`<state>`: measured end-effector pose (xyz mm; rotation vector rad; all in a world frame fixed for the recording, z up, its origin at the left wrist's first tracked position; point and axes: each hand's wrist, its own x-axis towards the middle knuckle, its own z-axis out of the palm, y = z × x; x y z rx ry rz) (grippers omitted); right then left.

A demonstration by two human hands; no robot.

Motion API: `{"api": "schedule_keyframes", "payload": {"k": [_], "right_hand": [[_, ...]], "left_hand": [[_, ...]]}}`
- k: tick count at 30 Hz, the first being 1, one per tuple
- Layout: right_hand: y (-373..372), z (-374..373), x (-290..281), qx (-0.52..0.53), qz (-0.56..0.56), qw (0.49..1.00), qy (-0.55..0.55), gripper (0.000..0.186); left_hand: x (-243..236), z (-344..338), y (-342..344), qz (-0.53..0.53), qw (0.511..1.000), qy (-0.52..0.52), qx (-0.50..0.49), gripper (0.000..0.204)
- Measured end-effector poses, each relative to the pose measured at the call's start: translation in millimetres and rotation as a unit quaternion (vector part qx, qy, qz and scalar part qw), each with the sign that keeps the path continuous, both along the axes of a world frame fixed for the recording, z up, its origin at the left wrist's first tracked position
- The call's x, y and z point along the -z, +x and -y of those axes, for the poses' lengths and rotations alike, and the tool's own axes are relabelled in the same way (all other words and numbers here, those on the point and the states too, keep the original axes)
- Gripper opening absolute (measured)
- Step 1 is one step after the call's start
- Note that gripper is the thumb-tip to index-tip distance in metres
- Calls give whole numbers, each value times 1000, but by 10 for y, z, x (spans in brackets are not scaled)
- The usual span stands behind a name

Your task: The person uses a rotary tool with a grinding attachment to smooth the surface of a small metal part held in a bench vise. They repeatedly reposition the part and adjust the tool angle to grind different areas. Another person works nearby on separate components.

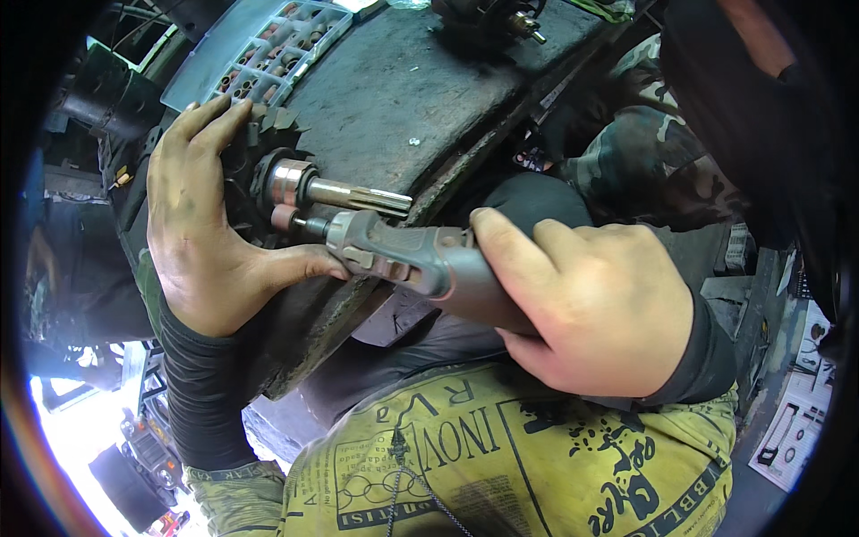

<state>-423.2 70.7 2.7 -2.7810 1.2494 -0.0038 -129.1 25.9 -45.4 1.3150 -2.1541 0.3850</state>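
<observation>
A motor armature [288,182] with a copper-coloured ring and a long splined steel shaft lies at the bench's edge. My left hand [199,219] steadies its dark body, fingers curled over the far side. The left thumb stretches to the nose of a grey rotary tool [403,251]. Wrapped round that tool's body is my right hand [599,309], coming from the right. A small reddish-brown grinding tip [284,217] on the tool sits right beside the copper ring; whether they touch I cannot tell. My left palm hides part of the armature's body.
On the dark workbench [385,98], a clear compartment box [291,54] holds several small copper-coloured parts. Another dark motor part [488,22] stands at the far edge. A person in camouflage trousers [644,161] is close by at right. A black cylinder [107,94] stands far left.
</observation>
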Motion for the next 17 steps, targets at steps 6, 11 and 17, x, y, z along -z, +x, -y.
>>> {"api": "schedule_keyframes", "payload": {"k": [6, 11, 17], "right_hand": [[23, -35, -28, 5, 5, 1000, 28, 80], [105, -63, -42, 16, 26, 999, 28, 80], [152, -77, -61, 14, -13, 998, 67, 79]], "left_hand": [[-11, -31, -1, 5, 1000, 7, 5, 119], [27, -90, 87, 11, 1000, 3, -3, 120], [138, 50, 312, 69, 995, -70, 28, 116]]}}
